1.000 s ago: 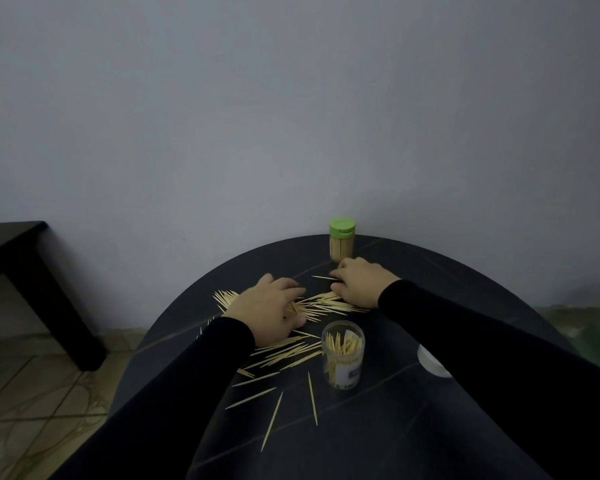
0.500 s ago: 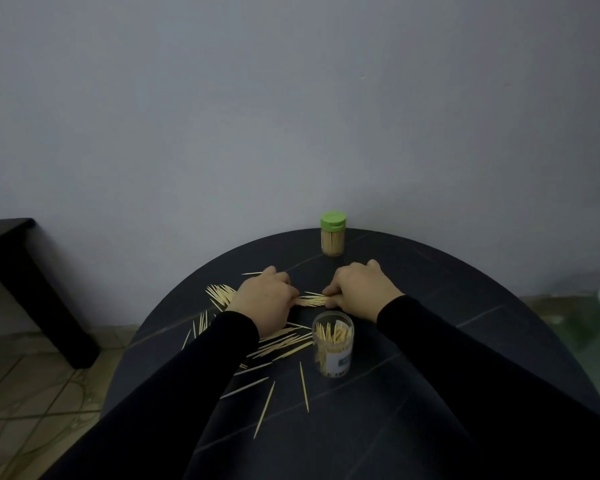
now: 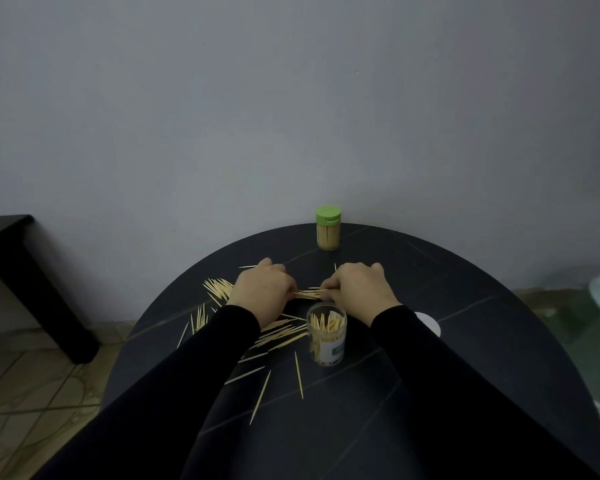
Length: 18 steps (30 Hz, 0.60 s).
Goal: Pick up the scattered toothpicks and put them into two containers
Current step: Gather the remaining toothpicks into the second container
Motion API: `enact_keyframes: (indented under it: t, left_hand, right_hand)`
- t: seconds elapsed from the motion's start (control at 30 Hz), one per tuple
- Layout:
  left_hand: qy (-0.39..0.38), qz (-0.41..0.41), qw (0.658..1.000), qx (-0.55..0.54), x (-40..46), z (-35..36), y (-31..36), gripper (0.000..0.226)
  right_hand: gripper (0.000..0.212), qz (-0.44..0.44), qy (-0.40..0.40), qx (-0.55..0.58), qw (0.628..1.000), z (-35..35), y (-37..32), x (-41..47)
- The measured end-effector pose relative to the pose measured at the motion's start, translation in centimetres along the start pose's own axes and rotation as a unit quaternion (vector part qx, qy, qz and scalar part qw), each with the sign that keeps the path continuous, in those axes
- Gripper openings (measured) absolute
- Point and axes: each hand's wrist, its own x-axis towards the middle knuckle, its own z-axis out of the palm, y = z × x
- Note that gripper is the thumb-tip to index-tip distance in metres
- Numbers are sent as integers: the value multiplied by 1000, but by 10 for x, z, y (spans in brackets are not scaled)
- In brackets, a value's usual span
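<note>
A fan of loose toothpicks point(image 3: 217, 289) lies on the table point(image 3: 465, 306) just outside the left hand point(image 3: 262, 292), with more strewn under and behind that wrist. The left hand's fingers are curled down, pinching one end of a small bundle point(image 3: 309, 293) that bridges the gap to the right hand point(image 3: 357, 289), whose fingers curl round the other end. Both hands are therefore closed on the same bundle, low over the table top; whether it is lifted clear cannot be told.

The picks look very light, stiff and thin, with sharp tips. They should roll and slip easily on the smooth dark top, and snap if bent. A judgement: squaring them side by side and pinching the bundle near its middle or at both ends should hold better than taking single picks.

Just behind the right fingers stands the open jar point(image 3: 326, 336), part filled with upright picks, near enough for a short carry. A white lid point(image 3: 430, 323) lies beside the right sleeve. Well beyond both sets of fingertips, at the far edge, the green-capped jar point(image 3: 328, 228) stands shut and full.
</note>
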Motion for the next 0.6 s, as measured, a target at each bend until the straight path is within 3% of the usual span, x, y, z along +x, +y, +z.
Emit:
enact_keyframes:
  t: [0.3,0.47,0.6]
  left_hand:
    - [35,-57,996,-55,-6,-8,9,21]
    - [75,-116,983,-121,-16,-23,13,16]
    - [67,-149,971,-174,-32,-38,14,15]
  right_hand:
    - [22,9,137,129,982,7,5,-23]
    - [22,19,143,192,971,3,9,-30]
    - [19,27,130,328,935,0,14,-34]
